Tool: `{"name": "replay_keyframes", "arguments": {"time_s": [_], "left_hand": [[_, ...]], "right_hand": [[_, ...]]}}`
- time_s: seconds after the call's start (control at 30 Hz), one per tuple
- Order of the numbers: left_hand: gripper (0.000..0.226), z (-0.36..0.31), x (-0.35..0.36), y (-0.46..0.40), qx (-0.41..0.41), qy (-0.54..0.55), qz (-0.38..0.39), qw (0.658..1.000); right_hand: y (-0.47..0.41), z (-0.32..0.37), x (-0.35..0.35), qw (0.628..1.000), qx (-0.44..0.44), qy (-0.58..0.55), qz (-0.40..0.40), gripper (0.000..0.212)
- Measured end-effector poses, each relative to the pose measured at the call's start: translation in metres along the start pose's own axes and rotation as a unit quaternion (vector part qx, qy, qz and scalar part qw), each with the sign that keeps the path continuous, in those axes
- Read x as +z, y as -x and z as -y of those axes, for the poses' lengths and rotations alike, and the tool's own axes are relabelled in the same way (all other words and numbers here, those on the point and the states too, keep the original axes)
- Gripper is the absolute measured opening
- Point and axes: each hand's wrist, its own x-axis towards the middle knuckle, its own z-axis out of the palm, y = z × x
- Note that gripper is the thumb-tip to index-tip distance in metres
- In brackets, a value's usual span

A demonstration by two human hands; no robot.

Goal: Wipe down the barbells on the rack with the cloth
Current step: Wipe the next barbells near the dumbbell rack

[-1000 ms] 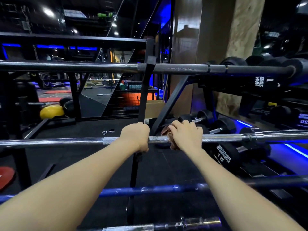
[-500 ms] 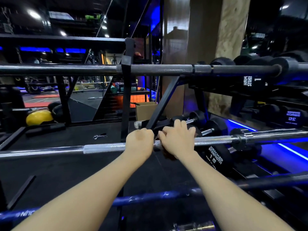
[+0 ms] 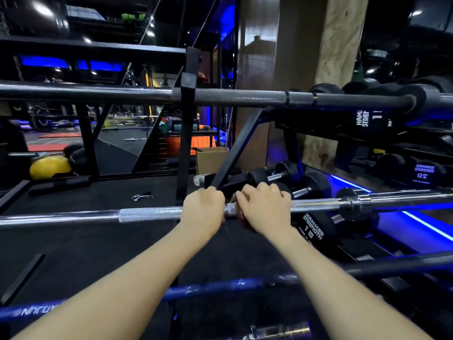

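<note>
A silver barbell (image 3: 147, 214) lies horizontally across the black rack (image 3: 184, 148) at mid height. My left hand (image 3: 204, 209) is closed around its knurled shaft. Just to the right, my right hand (image 3: 266, 208) presses a brownish cloth (image 3: 242, 217) onto the same bar; only a small edge of the cloth shows under the fingers. A dark barbell (image 3: 245, 97) rests above, a blue barbell (image 3: 220, 287) below, and a chrome bar end (image 3: 277, 331) sits at the bottom.
Black Hammer Strength dumbbells (image 3: 313, 229) fill racks on the right beside a blue light strip (image 3: 426, 225). A cardboard box (image 3: 210, 159) and a yellow ball (image 3: 49, 166) sit on the black floor behind the rack. A pillar (image 3: 328, 57) stands at the back right.
Both hands have stayed on the silver bar, now closer together than a second ago, with less of the cloth showing. The view shifted slightly sideways.
</note>
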Motion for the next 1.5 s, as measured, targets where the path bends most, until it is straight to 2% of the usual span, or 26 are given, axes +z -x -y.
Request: {"name": "replay_keyframes", "arguments": {"time_s": [0.1, 0.17, 0.2, 0.27, 0.33, 0.37, 0.43, 0.5, 0.6, 0.63, 0.67, 0.7, 0.73, 0.8, 0.83, 0.93, 0.97, 1.0, 1.07, 1.13, 1.17, 1.2, 1.3, 1.33, 1.4, 1.5], "left_hand": [[0.018, 0.003, -0.001, 0.001, 0.002, 0.013, 0.006, 1.000], [0.020, 0.004, -0.002, 0.001, -0.003, 0.024, 0.011, 1.000], [0.020, 0.004, -0.002, 0.001, -0.006, 0.029, 0.012, 0.999], [0.021, 0.004, -0.002, 0.000, -0.014, 0.038, 0.013, 0.999], [0.020, 0.003, -0.003, -0.001, -0.014, 0.037, 0.014, 0.999], [0.019, 0.003, -0.002, -0.002, -0.010, 0.032, 0.014, 0.999], [0.019, 0.002, -0.002, -0.001, -0.003, 0.024, 0.015, 1.000], [0.020, 0.001, -0.002, -0.001, 0.002, 0.016, 0.014, 1.000], [0.023, 0.002, -0.005, 0.000, 0.005, 0.018, 0.017, 1.000], [0.024, 0.002, -0.006, 0.000, 0.004, 0.022, 0.020, 1.000], [0.024, 0.002, -0.006, -0.001, 0.002, 0.025, 0.025, 0.999], [0.023, 0.002, -0.007, -0.001, 0.000, 0.028, 0.031, 0.999], [0.022, 0.002, -0.007, -0.001, -0.004, 0.031, 0.033, 0.999], [0.021, 0.001, -0.007, -0.001, -0.007, 0.027, 0.030, 0.999], [0.021, 0.000, -0.007, -0.001, -0.007, 0.023, 0.028, 0.999], [0.022, -0.001, -0.006, 0.002, -0.001, 0.007, 0.026, 1.000], [0.021, -0.001, -0.006, 0.002, 0.001, 0.000, 0.022, 1.000], [0.020, -0.001, -0.005, 0.002, 0.002, -0.004, 0.020, 1.000], [0.020, 0.001, -0.006, 0.001, 0.002, 0.006, 0.026, 1.000], [0.022, 0.002, -0.006, 0.000, -0.008, 0.029, 0.034, 0.999], [0.024, 0.003, -0.007, 0.000, -0.014, 0.038, 0.039, 0.998], [0.027, 0.002, -0.007, 0.000, -0.018, 0.041, 0.043, 0.998], [0.025, -0.001, -0.007, -0.001, -0.012, 0.013, 0.034, 0.999], [0.022, -0.002, -0.007, -0.001, -0.006, -0.001, 0.031, 0.999], [0.021, -0.003, -0.005, -0.001, 0.006, -0.022, 0.027, 0.999], [0.024, -0.001, -0.004, -0.001, 0.010, -0.033, 0.026, 0.999]], "right_hand": [[-0.040, -0.003, -0.005, 0.971, 0.091, -0.081, 0.205, 0.036], [-0.044, -0.003, -0.006, 0.968, 0.107, -0.089, 0.206, 0.036], [-0.037, -0.004, -0.004, 0.980, 0.089, -0.065, 0.168, 0.036], [-0.004, -0.011, 0.004, 1.000, 0.026, -0.016, 0.001, 0.034], [0.031, -0.022, 0.012, 0.991, -0.047, -0.016, -0.126, 0.033], [0.036, -0.027, 0.016, 0.986, -0.064, -0.025, -0.149, 0.033], [0.029, -0.029, 0.018, 0.989, -0.048, -0.012, -0.141, 0.031], [0.008, -0.019, 0.009, 0.997, 0.000, 0.019, -0.076, 0.033], [-0.032, -0.020, -0.003, 0.984, 0.093, -0.055, 0.140, 0.037], [-0.037, -0.022, -0.004, 0.976, 0.111, -0.065, 0.174, 0.038], [-0.036, -0.023, -0.005, 0.976, 0.113, -0.064, 0.173, 0.038], [-0.029, -0.024, -0.003, 0.987, 0.090, -0.038, 0.127, 0.037], [-0.016, -0.026, 0.000, 0.997, 0.059, -0.012, 0.044, 0.037], [0.016, -0.031, 0.012, 0.995, -0.003, -0.024, -0.101, 0.034], [0.028, -0.034, 0.016, 0.990, -0.026, -0.032, -0.135, 0.033], [0.024, -0.036, 0.015, 0.989, -0.024, -0.008, -0.145, 0.034], [0.016, -0.034, 0.012, 0.992, -0.015, 0.024, -0.125, 0.035], [0.006, -0.032, 0.005, 0.997, 0.003, 0.036, -0.070, 0.035], [-0.019, -0.034, -0.005, 0.993, 0.074, -0.010, 0.090, 0.037], [-0.035, -0.038, -0.008, 0.974, 0.130, -0.051, 0.179, 0.039], [-0.035, -0.039, -0.008, 0.976, 0.128, -0.048, 0.171, 0.039], [-0.028, -0.038, -0.006, 0.986, 0.108, -0.023, 0.126, 0.039], [0.021, -0.037, 0.009, 0.994, 0.028, -0.011, -0.109, 0.035], [0.033, -0.037, 0.013, 0.989, 0.014, -0.016, -0.148, 0.033], [0.032, -0.037, 0.018, 0.988, 0.021, -0.011, -0.151, 0.031], [0.010, -0.035, 0.014, 0.993, 0.038, 0.060, -0.095, 0.038]]}}
